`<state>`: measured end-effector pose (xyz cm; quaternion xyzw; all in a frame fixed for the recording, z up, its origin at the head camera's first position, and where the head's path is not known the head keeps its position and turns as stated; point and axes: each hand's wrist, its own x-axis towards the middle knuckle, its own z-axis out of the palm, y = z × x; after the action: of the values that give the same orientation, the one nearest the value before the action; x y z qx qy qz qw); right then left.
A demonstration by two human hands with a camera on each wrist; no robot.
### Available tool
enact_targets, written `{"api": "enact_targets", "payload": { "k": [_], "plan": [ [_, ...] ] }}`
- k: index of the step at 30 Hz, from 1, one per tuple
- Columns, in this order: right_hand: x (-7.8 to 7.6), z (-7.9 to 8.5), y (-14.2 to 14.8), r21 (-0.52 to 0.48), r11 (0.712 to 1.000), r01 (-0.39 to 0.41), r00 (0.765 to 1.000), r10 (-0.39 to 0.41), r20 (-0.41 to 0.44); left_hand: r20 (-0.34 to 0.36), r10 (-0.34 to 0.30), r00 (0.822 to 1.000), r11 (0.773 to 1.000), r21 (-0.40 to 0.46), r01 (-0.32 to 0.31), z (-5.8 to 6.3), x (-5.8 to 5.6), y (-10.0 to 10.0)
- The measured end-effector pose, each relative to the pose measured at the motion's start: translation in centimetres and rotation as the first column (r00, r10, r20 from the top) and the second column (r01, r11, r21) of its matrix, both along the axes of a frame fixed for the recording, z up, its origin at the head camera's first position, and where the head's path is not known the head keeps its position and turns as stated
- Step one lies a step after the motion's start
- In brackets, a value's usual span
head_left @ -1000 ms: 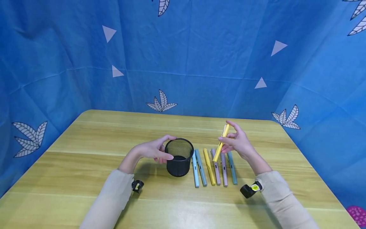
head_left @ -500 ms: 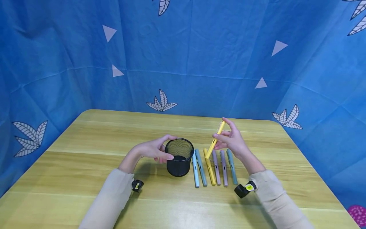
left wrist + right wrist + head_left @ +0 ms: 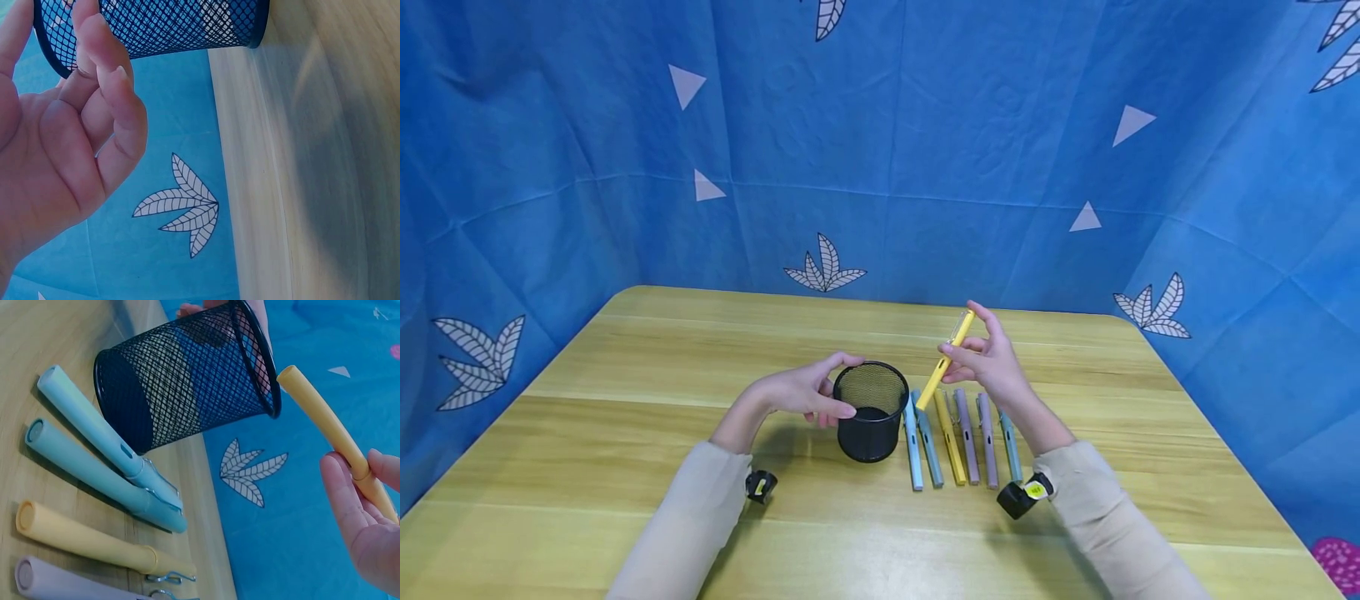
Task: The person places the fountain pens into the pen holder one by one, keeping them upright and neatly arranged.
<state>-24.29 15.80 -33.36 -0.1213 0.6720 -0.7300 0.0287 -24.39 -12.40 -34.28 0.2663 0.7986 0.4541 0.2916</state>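
Note:
My left hand (image 3: 805,392) grips the rim of a black mesh pen holder (image 3: 868,437), thumb at the near side and fingers at the back; the holder stands upright and no pen shows inside. My right hand (image 3: 988,358) pinches a yellow pen (image 3: 946,360) above the table, tilted with its lower end toward the holder. In the right wrist view that end of the yellow pen (image 3: 322,419) is close to the holder's rim (image 3: 265,375). Below lies a row of pens, among them a light blue pen (image 3: 913,446), a second yellow pen (image 3: 951,442) and a purple pen (image 3: 967,442).
The row of capped pens lies just right of the holder, with a teal pen (image 3: 1011,450) at its right end, partly behind the right wrist. A blue patterned cloth (image 3: 925,125) hangs behind the wooden table (image 3: 700,333).
My right hand has carried the yellow pen leftward over the row, from above the purple pens to near the holder. The left hand and holder have stayed in place.

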Motion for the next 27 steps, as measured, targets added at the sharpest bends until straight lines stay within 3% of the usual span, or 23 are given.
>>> {"api": "enact_targets", "payload": {
  "k": [10, 27],
  "plan": [
    [0.0, -0.4, -1.2, 0.011, 0.999, 0.038, 0.998, -0.037, -0.049, -0.011, 0.003, 1.000, 1.000, -0.021, -0.004, 0.0, 0.0, 0.0],
    [-0.1, 0.4, -2.3, 0.001, 1.000, 0.023, 0.997, -0.022, -0.075, -0.010, 0.009, 1.000, 1.000, -0.021, -0.009, 0.0, 0.0, 0.1]
  ]
}}
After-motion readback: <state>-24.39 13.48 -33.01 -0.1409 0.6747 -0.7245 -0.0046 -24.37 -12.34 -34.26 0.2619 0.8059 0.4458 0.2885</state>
